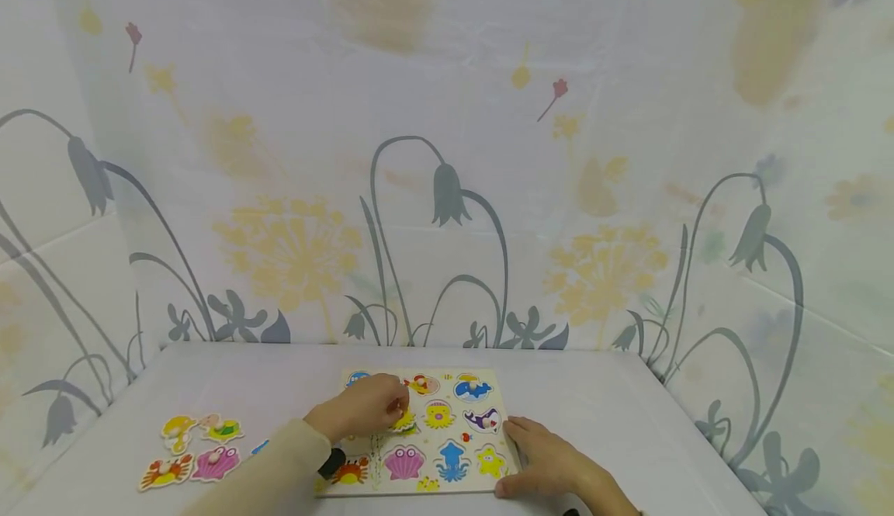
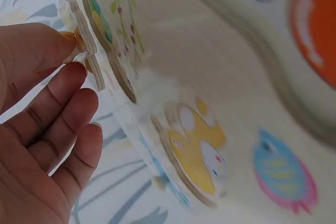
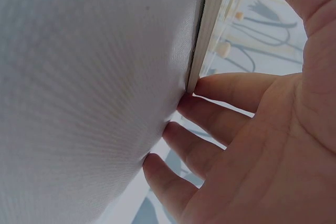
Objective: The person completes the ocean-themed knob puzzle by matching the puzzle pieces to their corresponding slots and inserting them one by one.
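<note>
A wooden sea-animal puzzle board (image 1: 447, 442) lies flat on the table. Over its left half my left hand (image 1: 363, 406) pinches a yellow, wavy-edged puzzle piece (image 1: 403, 423) between thumb and index finger. In the left wrist view the piece (image 2: 84, 32) is seen nearly edge-on, tilted close over a recess with yellow and green print. The other fingers of that hand curve loosely below. My right hand (image 1: 545, 458) rests at the board's right edge, fingers extended. In the right wrist view its fingertips (image 3: 202, 85) meet the table and the board's edge.
Left of the board lie several loose knobbed pieces: a yellow seahorse (image 1: 178, 432), a turtle (image 1: 222, 428), a red crab (image 1: 166, 470) and a pink shell (image 1: 216, 463). A blue whale piece (image 1: 472, 388) sits at the board's upper right. A flower-printed curtain (image 1: 447, 268) hangs behind.
</note>
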A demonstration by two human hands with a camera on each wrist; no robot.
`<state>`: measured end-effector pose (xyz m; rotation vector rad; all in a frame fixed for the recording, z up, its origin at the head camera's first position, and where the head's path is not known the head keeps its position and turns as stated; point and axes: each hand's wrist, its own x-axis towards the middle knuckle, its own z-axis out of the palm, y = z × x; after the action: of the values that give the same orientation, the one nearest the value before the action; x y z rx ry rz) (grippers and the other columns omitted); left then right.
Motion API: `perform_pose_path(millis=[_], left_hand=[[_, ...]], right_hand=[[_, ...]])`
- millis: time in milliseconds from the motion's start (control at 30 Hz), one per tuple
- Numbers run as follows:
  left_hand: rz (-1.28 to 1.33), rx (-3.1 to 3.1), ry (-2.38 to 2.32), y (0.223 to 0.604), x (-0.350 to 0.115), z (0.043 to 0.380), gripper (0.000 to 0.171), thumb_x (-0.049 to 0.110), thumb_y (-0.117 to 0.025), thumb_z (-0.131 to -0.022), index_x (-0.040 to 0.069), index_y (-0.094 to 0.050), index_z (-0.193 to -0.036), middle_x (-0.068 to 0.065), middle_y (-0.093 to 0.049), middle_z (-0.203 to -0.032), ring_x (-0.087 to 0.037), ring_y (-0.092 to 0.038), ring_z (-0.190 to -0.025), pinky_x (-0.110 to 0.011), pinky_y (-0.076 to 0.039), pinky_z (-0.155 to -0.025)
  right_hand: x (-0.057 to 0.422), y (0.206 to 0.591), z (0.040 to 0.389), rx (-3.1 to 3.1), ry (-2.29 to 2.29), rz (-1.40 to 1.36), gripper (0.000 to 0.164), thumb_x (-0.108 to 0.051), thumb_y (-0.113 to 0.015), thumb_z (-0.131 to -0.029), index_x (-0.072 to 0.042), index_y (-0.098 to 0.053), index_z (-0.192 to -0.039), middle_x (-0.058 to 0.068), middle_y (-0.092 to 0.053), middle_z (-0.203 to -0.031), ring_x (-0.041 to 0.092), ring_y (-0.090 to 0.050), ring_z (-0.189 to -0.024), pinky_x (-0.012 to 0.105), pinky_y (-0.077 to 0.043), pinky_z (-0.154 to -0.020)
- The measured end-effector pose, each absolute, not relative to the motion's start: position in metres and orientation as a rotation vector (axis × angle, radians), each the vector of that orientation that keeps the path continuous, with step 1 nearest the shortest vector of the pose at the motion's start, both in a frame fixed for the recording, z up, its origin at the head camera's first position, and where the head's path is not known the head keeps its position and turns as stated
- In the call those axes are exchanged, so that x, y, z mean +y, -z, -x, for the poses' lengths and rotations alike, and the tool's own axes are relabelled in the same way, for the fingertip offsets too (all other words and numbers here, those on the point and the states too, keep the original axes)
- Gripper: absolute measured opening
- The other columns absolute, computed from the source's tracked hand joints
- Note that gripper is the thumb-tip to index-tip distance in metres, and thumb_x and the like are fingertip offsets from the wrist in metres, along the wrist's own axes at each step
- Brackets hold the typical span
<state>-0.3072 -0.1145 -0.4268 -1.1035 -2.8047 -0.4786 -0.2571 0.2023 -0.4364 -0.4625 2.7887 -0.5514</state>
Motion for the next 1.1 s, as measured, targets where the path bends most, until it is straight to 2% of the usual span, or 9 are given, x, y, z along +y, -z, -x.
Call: perform_pose_path(millis=[400, 700, 933, 1100], left_hand=[[1.116, -2.825, 0.485, 0.425, -0.078, 0.312, 0.009, 0.010, -0.067, -0.084, 0.017, -0.066, -0.079, 0.013, -0.052, -0.073, -0.004, -0.046, -0.067, -0.022, -0.044, -0.067], [0.988, -2.951, 0.487, 0.428, -0.054, 0.319, 0.008, 0.016, -0.067, -0.087, 0.021, -0.066, -0.080, 0.013, -0.054, -0.077, -0.006, -0.048, -0.071, -0.024, -0.045, -0.074], [0.948, -2.998, 0.519, 0.431, -0.048, 0.319, 0.008, 0.016, -0.067, -0.086, 0.021, -0.065, -0.081, 0.012, -0.052, -0.076, -0.008, -0.048, -0.073, -0.026, -0.045, -0.077], [0.927, -3.005, 0.545, 0.432, -0.047, 0.320, 0.007, 0.016, -0.068, -0.086, 0.020, -0.065, -0.081, 0.010, -0.052, -0.077, -0.009, -0.048, -0.074, -0.026, -0.043, -0.074]], right_hand=[[0.203, 0.435, 0.254, 2.806, 0.543, 0.516, 0.098, -0.057, -0.078, -0.064, -0.002, -0.046, -0.138, 0.016, -0.041, -0.144, 0.039, -0.036, -0.133, 0.060, -0.029, -0.103], [0.203, 0.436, 0.256, 2.796, 0.556, 0.469, 0.099, -0.058, -0.079, -0.063, -0.003, -0.047, -0.138, 0.015, -0.041, -0.145, 0.039, -0.036, -0.133, 0.061, -0.029, -0.102], [0.204, 0.436, 0.254, 2.803, 0.552, 0.501, 0.099, -0.058, -0.078, -0.063, -0.002, -0.046, -0.138, 0.016, -0.041, -0.144, 0.039, -0.036, -0.133, 0.060, -0.029, -0.102], [0.203, 0.435, 0.254, 2.815, 0.539, 0.520, 0.098, -0.057, -0.079, -0.064, -0.002, -0.046, -0.138, 0.016, -0.041, -0.144, 0.039, -0.036, -0.133, 0.060, -0.030, -0.102]])
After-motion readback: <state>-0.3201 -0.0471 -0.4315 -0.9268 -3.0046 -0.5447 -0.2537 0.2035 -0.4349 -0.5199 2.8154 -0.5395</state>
